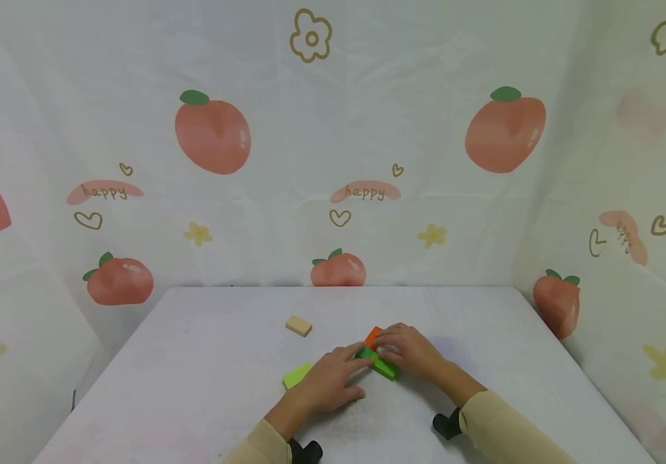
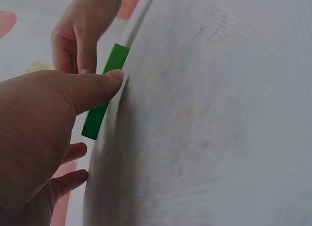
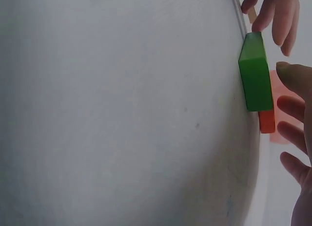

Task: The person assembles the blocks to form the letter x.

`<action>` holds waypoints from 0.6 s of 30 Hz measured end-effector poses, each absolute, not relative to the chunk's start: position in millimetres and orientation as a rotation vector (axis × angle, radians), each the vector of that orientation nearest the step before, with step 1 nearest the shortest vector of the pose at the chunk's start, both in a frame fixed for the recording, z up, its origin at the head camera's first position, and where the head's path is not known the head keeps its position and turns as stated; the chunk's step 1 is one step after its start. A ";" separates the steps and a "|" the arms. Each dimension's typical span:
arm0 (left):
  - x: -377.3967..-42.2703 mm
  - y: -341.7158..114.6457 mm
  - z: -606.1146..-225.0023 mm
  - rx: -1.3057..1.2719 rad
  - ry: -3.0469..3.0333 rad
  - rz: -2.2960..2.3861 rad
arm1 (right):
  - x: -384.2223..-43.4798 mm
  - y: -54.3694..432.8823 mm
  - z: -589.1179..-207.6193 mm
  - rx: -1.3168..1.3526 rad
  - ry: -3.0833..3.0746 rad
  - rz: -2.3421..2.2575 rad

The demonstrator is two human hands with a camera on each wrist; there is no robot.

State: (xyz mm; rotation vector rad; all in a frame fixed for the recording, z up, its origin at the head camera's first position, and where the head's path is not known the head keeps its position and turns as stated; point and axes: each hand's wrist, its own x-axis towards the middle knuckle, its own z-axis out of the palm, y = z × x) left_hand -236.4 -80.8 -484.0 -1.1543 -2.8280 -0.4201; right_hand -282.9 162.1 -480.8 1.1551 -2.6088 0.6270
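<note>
A bright green block [image 1: 386, 368] and a darker green block [image 1: 364, 352] lie end to end on the table. An orange block [image 1: 372, 336] sits right behind them. My left hand [image 1: 333, 379] reaches over from the left with fingers extended, fingertips at the darker green block and the seam. In the left wrist view, its thumb [image 2: 100, 89] overlaps the green pair. My right hand [image 1: 412, 351] hovers at the right of the blocks, fingers loosely bent near the orange one. In the right wrist view, its fingers [image 3: 292, 106] are spread beside the green block, holding nothing.
A yellow-green block [image 1: 296, 376] lies partly hidden behind my left hand. Farther back on the white table [image 1: 222, 361] is a plain wooden block [image 1: 299, 325]. A fruit-print curtain [image 1: 286, 129] hangs behind and at both sides.
</note>
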 end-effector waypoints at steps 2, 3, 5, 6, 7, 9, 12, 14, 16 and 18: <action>-237.2 -82.7 -482.6 -1.130 -2.818 -0.431 | -284.0 161.3 -481.1 1.215 -2.567 0.647; -237.5 -84.0 -481.2 -1.120 -2.817 -0.437 | -284.7 160.9 -481.4 1.251 -2.542 0.655; -239.0 -86.9 -478.7 -1.099 -2.821 -0.456 | -286.2 159.9 -482.3 1.326 -2.479 0.656; -239.6 -88.6 -477.1 -1.084 -2.833 -0.467 | -287.0 159.3 -482.7 1.358 -2.451 0.653; -240.3 -90.3 -475.2 -1.072 -2.843 -0.479 | -287.6 158.9 -483.1 1.383 -2.429 0.643; -242.0 -94.1 -472.4 -1.054 -2.869 -0.504 | -287.9 158.1 -483.2 1.410 -2.412 0.631; -244.7 -100.9 -468.7 -1.026 -2.910 -0.516 | -286.9 157.3 -482.3 1.417 -2.425 0.610; -246.5 -105.3 -466.7 -1.015 -2.934 -0.528 | -285.5 157.0 -481.4 1.405 -2.452 0.601; -247.7 -109.7 -464.5 -1.002 -2.955 -0.534 | -284.9 156.9 -481.2 1.398 -2.473 0.596; -248.8 -113.8 -462.9 -0.998 -2.965 -0.547 | -284.8 156.9 -481.2 1.391 -2.489 0.598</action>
